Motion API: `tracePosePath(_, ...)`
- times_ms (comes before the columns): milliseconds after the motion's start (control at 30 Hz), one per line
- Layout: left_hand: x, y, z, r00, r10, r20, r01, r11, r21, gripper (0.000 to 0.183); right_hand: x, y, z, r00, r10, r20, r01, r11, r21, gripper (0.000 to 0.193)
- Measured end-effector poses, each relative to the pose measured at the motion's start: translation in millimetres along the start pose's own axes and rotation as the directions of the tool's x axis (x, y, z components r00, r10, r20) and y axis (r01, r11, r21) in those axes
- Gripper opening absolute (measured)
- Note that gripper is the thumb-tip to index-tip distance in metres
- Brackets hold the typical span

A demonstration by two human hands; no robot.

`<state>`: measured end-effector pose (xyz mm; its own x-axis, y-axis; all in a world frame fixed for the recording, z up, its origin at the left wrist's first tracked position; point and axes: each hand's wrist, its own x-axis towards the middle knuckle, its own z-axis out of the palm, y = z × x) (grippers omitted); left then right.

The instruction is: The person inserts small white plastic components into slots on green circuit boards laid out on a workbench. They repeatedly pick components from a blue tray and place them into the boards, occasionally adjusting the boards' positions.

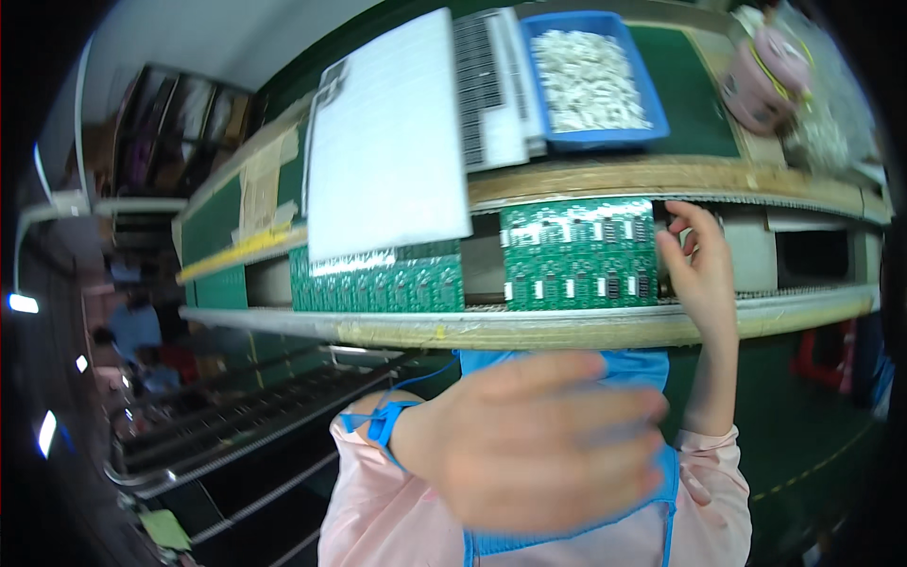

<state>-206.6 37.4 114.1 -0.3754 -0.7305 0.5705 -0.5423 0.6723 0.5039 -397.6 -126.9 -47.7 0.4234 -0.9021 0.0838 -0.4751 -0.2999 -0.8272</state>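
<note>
My left hand (543, 444), smeared by motion, is held close in front of my body, below the front rail. Its back faces up, its fingers reach to the right, loosely stretched, and nothing shows in them; the palm side is hidden. A blue strap (383, 422) goes round that wrist. Over the rail, my right hand (699, 260) is open, thumb and forefinger apart, beside the right edge of a green circuit board panel (578, 255). Whether the thumb touches that edge I cannot tell. Further left lies another green circuit board panel (378, 288), partly covered by a white sheet.
The white sheet (387, 142) overhangs the wooden far rail (709, 177). Beyond it are printed sheets (491, 85), a blue bin (605, 142) of small white parts and a pink container (770, 76). A yellowish near rail (567, 331) runs along the front. Black racks (255, 416) stand lower left.
</note>
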Motion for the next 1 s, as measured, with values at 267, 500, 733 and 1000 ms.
tracePosePath(267, -3, 29, -4, 0.816, 0.306, -0.49, -0.135, 0.925, 0.354, 0.033, 87, -165, 45, 0.82, -0.525, 0.23, 0.554, 0.828, -0.088, 0.028)
tracePosePath(500, -28, -3, -49, 0.582, 0.808, -0.085, -0.537, 0.461, 0.707, 0.036, 200, -232, 166, 0.698, -0.638, 0.325, 0.697, 0.71, -0.102, 0.031)
tracePosePath(733, -73, -146, -132, 0.877, 0.361, -0.317, -0.046, 0.719, 0.693, 0.037, 232, -216, 284, 0.714, -0.649, 0.263, 0.699, 0.685, -0.206, 0.029)
tracePosePath(1000, -125, -297, -196, 0.8, -0.475, -0.366, 0.599, 0.672, 0.436, 0.027, 229, -223, 285, 0.764, -0.63, 0.137, 0.643, 0.731, -0.227, 0.018)
